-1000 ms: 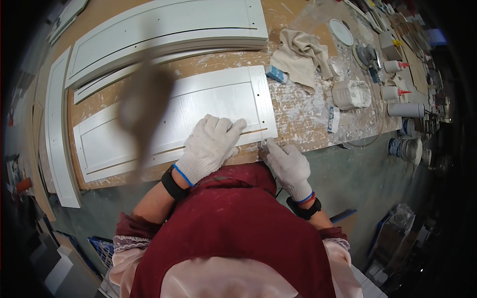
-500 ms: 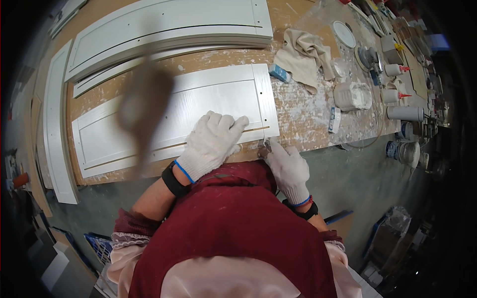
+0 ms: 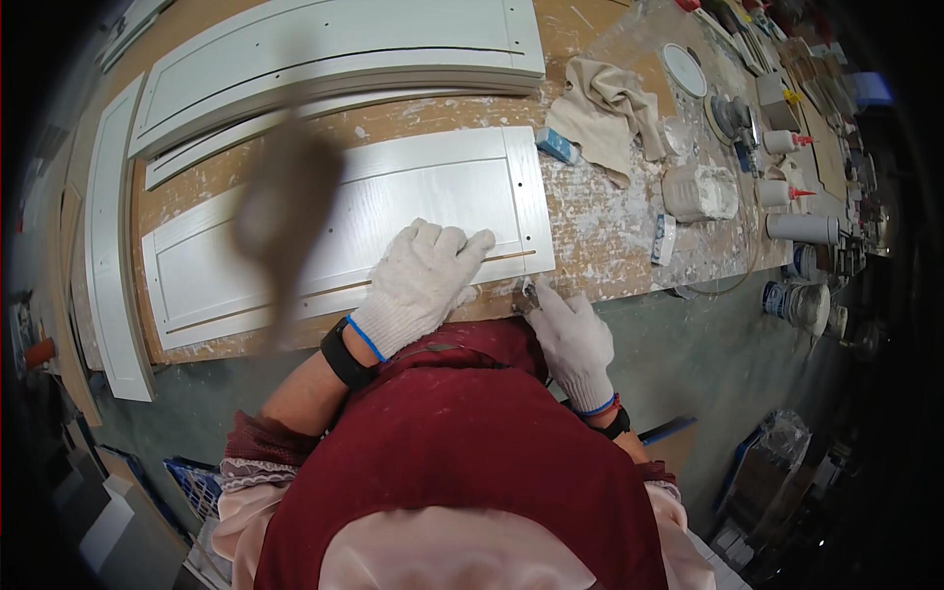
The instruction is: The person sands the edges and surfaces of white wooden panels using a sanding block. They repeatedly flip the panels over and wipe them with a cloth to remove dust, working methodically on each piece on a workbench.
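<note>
A white cabinet door panel point(image 3: 423, 187) with a recessed centre, a thin groove and small dark holes lies flat on the workbench before me. My left hand point(image 3: 418, 280), in a white knitted glove, rests on the panel's near edge with its fingers laid over the surface. Just off the panel's near right corner, my right hand point(image 3: 570, 339), gloved alike, is closed on a small metal scraper point(image 3: 531, 292). Its tip carries a whitish smear, and the glove hides most of it.
More white panels point(image 3: 344, 44) are stacked behind, and one stands at the left point(image 3: 113, 246). To the right are a beige cloth point(image 3: 610, 103), a blue-white box point(image 3: 557, 146), a tub of white paste point(image 3: 698, 194), a sander point(image 3: 728, 118) and red-tipped bottles point(image 3: 782, 142). A blurred brown shape point(image 3: 285, 197) hangs close.
The scraper's tip has shifted slightly to the right and shows more clearly beside my right hand. My left hand stays put on the panel. The view has moved very little.
</note>
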Demonstrator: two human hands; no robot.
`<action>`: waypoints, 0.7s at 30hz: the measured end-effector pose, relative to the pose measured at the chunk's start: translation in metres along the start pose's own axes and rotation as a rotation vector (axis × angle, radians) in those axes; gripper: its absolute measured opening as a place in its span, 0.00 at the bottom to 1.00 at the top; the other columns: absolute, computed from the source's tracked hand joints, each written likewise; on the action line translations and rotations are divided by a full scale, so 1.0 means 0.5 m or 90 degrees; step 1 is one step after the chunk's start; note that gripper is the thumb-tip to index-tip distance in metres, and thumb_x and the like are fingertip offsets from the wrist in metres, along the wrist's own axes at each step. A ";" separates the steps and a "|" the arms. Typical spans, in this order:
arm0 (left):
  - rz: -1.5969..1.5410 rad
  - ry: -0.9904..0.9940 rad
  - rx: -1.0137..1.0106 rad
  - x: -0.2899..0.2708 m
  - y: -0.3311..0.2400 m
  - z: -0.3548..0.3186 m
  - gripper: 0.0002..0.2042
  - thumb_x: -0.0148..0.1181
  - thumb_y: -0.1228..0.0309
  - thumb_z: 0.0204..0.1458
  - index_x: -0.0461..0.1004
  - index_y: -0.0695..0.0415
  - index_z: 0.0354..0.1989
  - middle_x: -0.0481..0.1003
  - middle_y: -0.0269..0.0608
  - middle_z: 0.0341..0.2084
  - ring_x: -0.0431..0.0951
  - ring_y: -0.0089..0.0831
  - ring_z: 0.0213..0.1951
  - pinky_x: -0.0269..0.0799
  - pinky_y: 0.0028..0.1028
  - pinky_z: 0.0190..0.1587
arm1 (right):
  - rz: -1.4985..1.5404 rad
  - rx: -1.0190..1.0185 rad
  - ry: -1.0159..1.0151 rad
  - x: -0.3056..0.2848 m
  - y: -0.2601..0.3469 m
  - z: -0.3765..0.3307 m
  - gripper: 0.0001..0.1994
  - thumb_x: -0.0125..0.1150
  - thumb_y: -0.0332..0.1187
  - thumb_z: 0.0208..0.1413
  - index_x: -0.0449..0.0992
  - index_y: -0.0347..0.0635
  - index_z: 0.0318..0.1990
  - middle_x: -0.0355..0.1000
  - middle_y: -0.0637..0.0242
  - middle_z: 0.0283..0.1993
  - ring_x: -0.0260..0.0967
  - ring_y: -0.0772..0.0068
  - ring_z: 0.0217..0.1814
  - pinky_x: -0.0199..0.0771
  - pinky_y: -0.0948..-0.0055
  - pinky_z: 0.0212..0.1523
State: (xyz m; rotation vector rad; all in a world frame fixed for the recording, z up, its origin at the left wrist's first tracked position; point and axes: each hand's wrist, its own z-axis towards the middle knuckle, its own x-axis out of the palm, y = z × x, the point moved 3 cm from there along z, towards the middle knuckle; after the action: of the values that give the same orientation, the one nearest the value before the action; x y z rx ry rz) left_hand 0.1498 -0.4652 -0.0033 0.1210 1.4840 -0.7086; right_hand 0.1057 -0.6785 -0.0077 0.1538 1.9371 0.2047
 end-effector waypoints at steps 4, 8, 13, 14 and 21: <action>-0.002 0.006 -0.006 -0.001 -0.001 0.001 0.28 0.70 0.68 0.41 0.69 0.47 0.55 0.71 0.34 0.37 0.71 0.37 0.39 0.71 0.34 0.45 | 0.015 -0.005 -0.024 0.000 0.005 0.003 0.23 0.54 0.47 0.59 0.67 0.70 0.64 0.71 0.57 0.36 0.75 0.47 0.35 0.74 0.50 0.36; 0.004 -0.001 -0.005 0.002 0.001 -0.001 0.28 0.70 0.67 0.41 0.69 0.47 0.55 0.71 0.34 0.37 0.71 0.37 0.39 0.71 0.34 0.45 | 0.007 -0.006 -0.024 -0.002 0.007 0.011 0.23 0.54 0.47 0.59 0.68 0.68 0.63 0.71 0.57 0.35 0.75 0.46 0.34 0.74 0.50 0.35; -0.007 0.001 -0.001 -0.004 0.000 0.001 0.29 0.70 0.68 0.40 0.69 0.47 0.55 0.71 0.34 0.36 0.71 0.37 0.39 0.71 0.35 0.45 | -0.003 -0.007 -0.018 -0.002 0.003 0.002 0.23 0.54 0.47 0.59 0.69 0.67 0.63 0.71 0.56 0.35 0.74 0.46 0.33 0.74 0.50 0.35; -0.009 0.002 0.000 -0.002 0.000 0.000 0.29 0.70 0.68 0.40 0.69 0.47 0.55 0.71 0.34 0.36 0.71 0.38 0.39 0.71 0.35 0.45 | 0.005 -0.015 -0.025 0.002 -0.001 -0.001 0.23 0.55 0.47 0.59 0.68 0.67 0.63 0.71 0.56 0.35 0.74 0.46 0.32 0.74 0.51 0.34; -0.005 -0.005 -0.004 0.002 0.002 -0.002 0.29 0.70 0.68 0.40 0.69 0.47 0.55 0.71 0.34 0.37 0.71 0.38 0.39 0.71 0.34 0.45 | 0.024 -0.021 -0.047 0.004 0.008 0.009 0.22 0.55 0.46 0.59 0.69 0.66 0.62 0.72 0.56 0.36 0.75 0.47 0.34 0.75 0.51 0.36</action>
State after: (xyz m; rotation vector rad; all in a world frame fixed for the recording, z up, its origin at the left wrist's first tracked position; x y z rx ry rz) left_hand 0.1492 -0.4642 -0.0047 0.1072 1.4803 -0.7105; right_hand 0.1092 -0.6741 -0.0102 0.1749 1.8573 0.2525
